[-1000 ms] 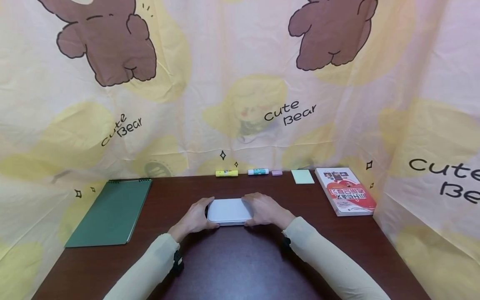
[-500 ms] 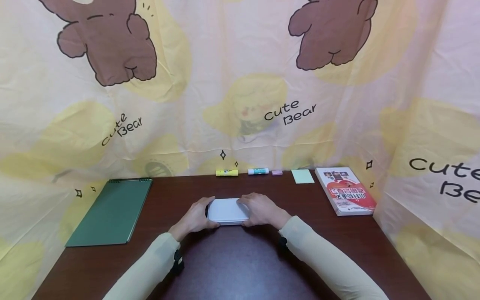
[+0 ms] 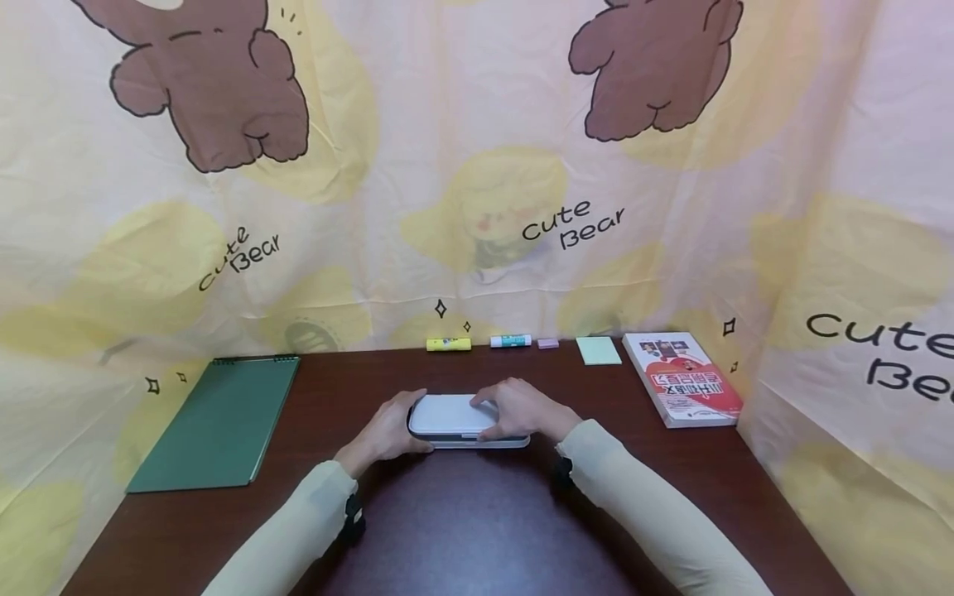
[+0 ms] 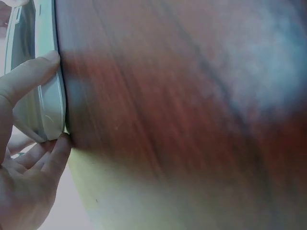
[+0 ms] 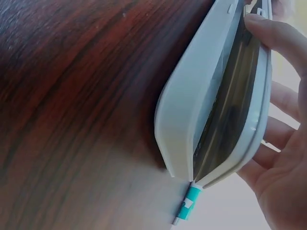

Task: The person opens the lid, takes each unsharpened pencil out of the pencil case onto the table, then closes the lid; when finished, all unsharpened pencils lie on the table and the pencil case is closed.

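A white pencil case [image 3: 447, 414] lies lengthwise across the middle of the dark wooden table. Its lid [image 5: 261, 100] is raised partway, and a dark gap shows between it and the white base [image 5: 180, 124]. My right hand [image 3: 524, 411] grips the lid, its thumb at the front edge and the fingers over the top and back. At the left end of the case, my left hand [image 3: 389, 426] holds the base, with its thumb on the near side, as the left wrist view also shows. What lies inside the case is mostly hidden.
A green spiral notebook [image 3: 219, 422] lies at the left. Along the back edge are a yellow tube [image 3: 449, 344], a white-and-teal glue stick [image 3: 510, 340], a purple eraser [image 3: 547, 343] and pale green sticky notes [image 3: 599, 350]. A red-and-white book [image 3: 681, 379] lies at the right, beside the curtain [image 3: 857, 273].
The right hand has slid left along the case and raised the lid, so a gap now shows along the front. The left hand stays at the left end.
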Available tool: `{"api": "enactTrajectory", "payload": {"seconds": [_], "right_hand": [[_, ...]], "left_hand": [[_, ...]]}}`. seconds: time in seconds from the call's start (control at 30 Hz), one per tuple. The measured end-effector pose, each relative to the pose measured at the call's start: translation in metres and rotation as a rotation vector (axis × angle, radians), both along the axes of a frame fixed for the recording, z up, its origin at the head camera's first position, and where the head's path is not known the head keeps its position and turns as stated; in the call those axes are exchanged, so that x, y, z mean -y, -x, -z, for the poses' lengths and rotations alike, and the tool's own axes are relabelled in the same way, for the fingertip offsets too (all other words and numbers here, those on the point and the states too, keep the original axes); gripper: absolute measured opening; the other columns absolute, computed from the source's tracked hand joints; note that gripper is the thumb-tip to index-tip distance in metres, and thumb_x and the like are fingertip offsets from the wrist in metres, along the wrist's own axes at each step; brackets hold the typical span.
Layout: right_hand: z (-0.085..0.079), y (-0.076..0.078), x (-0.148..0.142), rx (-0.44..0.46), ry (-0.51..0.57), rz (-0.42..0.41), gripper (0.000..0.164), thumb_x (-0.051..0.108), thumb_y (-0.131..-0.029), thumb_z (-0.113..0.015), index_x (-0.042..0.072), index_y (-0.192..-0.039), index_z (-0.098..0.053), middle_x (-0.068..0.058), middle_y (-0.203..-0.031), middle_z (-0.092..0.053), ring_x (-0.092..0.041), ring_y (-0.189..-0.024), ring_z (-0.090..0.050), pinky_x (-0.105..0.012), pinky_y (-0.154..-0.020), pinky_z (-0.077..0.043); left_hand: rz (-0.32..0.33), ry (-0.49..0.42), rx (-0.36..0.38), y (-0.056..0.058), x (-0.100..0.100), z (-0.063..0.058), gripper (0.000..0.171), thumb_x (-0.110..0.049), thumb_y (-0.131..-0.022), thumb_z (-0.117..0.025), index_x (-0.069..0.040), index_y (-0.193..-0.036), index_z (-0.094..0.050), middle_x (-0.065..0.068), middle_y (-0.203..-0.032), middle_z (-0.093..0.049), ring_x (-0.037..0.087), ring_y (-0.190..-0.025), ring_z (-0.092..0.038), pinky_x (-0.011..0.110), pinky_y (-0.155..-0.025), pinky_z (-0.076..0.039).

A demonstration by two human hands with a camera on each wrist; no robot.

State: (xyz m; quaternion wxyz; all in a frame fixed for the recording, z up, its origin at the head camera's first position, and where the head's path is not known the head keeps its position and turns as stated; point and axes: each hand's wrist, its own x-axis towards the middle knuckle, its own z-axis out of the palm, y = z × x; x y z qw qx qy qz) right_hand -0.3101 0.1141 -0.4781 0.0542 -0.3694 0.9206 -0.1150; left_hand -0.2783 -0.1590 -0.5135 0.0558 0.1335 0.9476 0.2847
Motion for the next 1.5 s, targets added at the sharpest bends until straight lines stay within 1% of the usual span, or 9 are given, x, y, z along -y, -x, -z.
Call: {"api": "enactTrajectory", "payload": {"seconds": [0.17, 0.37, 0.6, 0.73, 0.87, 0.97, 1.13, 1.37, 1.5], "right_hand": [[0.001, -0.001, -0.001, -0.005, -0.02, 0.022, 0.06, 0.059, -0.077, -0.078, 0.026, -0.126, -0.069, 0.005, -0.124, -0.071, -0.01, -0.099, -0.063, -0.034, -0.093, -0.055], [-0.002, -0.004, -0.007, -0.051, -0.04, 0.031, 0.058, 0.057, -0.077, -0.078, 0.025, -0.125, -0.069, 0.005, -0.126, -0.07, -0.013, -0.108, -0.064, -0.037, -0.098, -0.053], [-0.01, -0.007, -0.027, -0.076, 0.017, 0.099, 0.053, 0.054, -0.076, -0.081, 0.027, -0.121, -0.072, 0.006, -0.125, -0.07, -0.015, -0.116, -0.061, -0.042, -0.104, -0.051], [-0.012, -0.009, -0.038, -0.094, 0.04, 0.134, 0.051, 0.054, -0.076, -0.08, 0.028, -0.119, -0.072, 0.006, -0.122, -0.071, -0.014, -0.108, -0.061, -0.039, -0.096, -0.052], [-0.015, -0.011, -0.043, -0.123, 0.055, 0.142, 0.047, 0.053, -0.076, -0.08, 0.026, -0.114, -0.074, 0.009, -0.105, -0.074, -0.009, -0.085, -0.059, -0.031, -0.078, -0.052], [-0.016, -0.01, -0.045, -0.161, 0.059, 0.136, 0.043, 0.053, -0.078, -0.079, 0.025, -0.11, -0.075, 0.012, -0.093, -0.075, -0.004, -0.074, -0.056, -0.026, -0.069, -0.05], [-0.019, -0.008, -0.048, -0.222, 0.095, 0.138, 0.035, 0.051, -0.08, -0.078, 0.025, -0.103, -0.076, 0.014, -0.089, -0.076, -0.001, -0.074, -0.061, -0.023, -0.067, -0.051], [-0.023, -0.002, -0.051, -0.21, 0.169, 0.194, 0.029, 0.047, -0.082, -0.079, 0.023, -0.099, -0.076, 0.012, -0.088, -0.077, -0.002, -0.076, -0.067, -0.026, -0.068, -0.054], [-0.025, 0.002, -0.053, -0.225, 0.208, 0.247, 0.025, 0.045, -0.085, -0.077, 0.025, -0.098, -0.076, 0.011, -0.09, -0.077, -0.005, -0.079, -0.069, -0.029, -0.07, -0.056]], "left_hand": [[0.004, 0.0, 0.01, 0.0, -0.001, 0.001, 0.104, -0.034, -0.066, -0.094, -0.011, -0.152, -0.04, 0.013, -0.148, -0.05, 0.03, -0.134, -0.049, 0.051, -0.112, -0.042], [0.006, -0.03, 0.022, -0.001, 0.002, 0.001, 0.105, -0.038, -0.067, -0.093, -0.013, -0.154, -0.038, 0.012, -0.151, -0.047, 0.029, -0.137, -0.047, 0.05, -0.114, -0.04], [-0.005, -0.066, 0.048, -0.004, 0.01, 0.0, 0.1, -0.042, -0.073, -0.088, -0.017, -0.155, -0.037, 0.011, -0.153, -0.046, 0.03, -0.14, -0.044, 0.054, -0.114, -0.039], [-0.011, -0.085, 0.06, -0.003, 0.012, -0.001, 0.098, -0.04, -0.075, -0.087, -0.018, -0.155, -0.036, 0.01, -0.153, -0.046, 0.03, -0.141, -0.044, 0.055, -0.114, -0.039], [-0.009, -0.101, 0.064, -0.002, 0.013, -0.001, 0.096, -0.038, -0.076, -0.087, -0.018, -0.155, -0.036, 0.011, -0.154, -0.045, 0.031, -0.141, -0.044, 0.056, -0.114, -0.039], [-0.007, -0.111, 0.068, -0.001, 0.014, 0.001, 0.096, -0.036, -0.077, -0.087, -0.017, -0.156, -0.036, 0.01, -0.154, -0.044, 0.03, -0.141, -0.044, 0.053, -0.114, -0.04], [-0.006, -0.156, 0.089, 0.0, 0.016, 0.003, 0.098, -0.033, -0.076, -0.088, -0.017, -0.156, -0.034, 0.01, -0.157, -0.043, 0.029, -0.138, -0.048, 0.048, -0.109, -0.047], [-0.005, -0.237, 0.108, 0.001, 0.016, 0.005, 0.099, -0.026, -0.075, -0.089, -0.015, -0.156, -0.033, 0.015, -0.149, -0.05, 0.03, -0.131, -0.056, 0.042, -0.101, -0.054], [-0.002, -0.267, 0.096, 0.003, 0.016, 0.007, 0.1, -0.024, -0.074, -0.09, -0.015, -0.156, -0.033, 0.014, -0.143, -0.055, 0.029, -0.131, -0.056, 0.04, -0.1, -0.054]]}}
